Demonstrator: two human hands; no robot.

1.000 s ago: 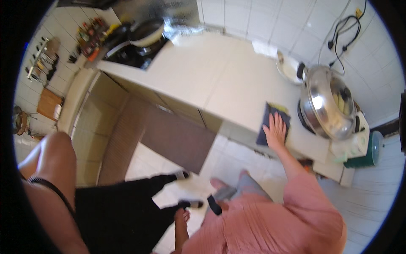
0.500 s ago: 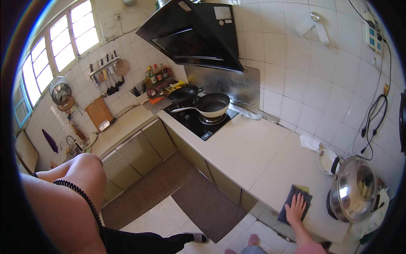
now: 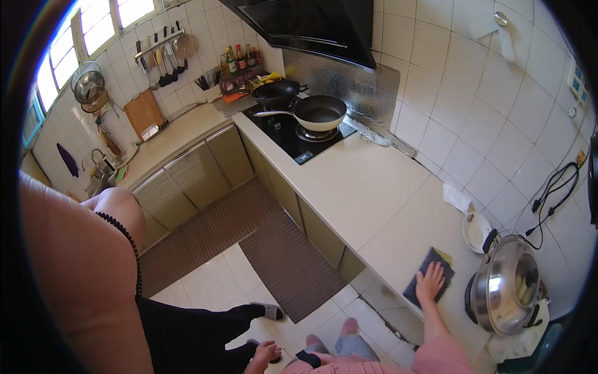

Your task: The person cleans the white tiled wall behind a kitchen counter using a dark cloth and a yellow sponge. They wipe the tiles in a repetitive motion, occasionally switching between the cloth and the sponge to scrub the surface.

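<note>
My right hand (image 3: 431, 283) lies flat on a folded dark grey cloth (image 3: 416, 292), fingers spread, pressing it to the pale countertop (image 3: 389, 240) near its front edge. A yellow-green edge (image 3: 445, 255) shows beyond the cloth's far side. Low in the picture, my left hand (image 3: 268, 352) hangs in front of my body, away from the counter. Its fingers look loosely curled, and I see nothing in them. To the right of the cloth stands a large steel pot (image 3: 503, 290) under a glass-topped lid, and a white bowl (image 3: 476, 232) sits behind it.
Another person (image 3: 81, 262) stands close on my left, in black trousers. Two pans, a white one (image 3: 319, 113) and a black one (image 3: 276, 92), stand on the black hob (image 3: 302, 146) under the range hood (image 3: 299, 31). Brown mats (image 3: 289, 268) cover part of the tiled floor.
The view has tilted down and shifted. My left hand has come into sight at the bottom. My right hand stays flat on the cloth, in nearly the same place on the counter.
</note>
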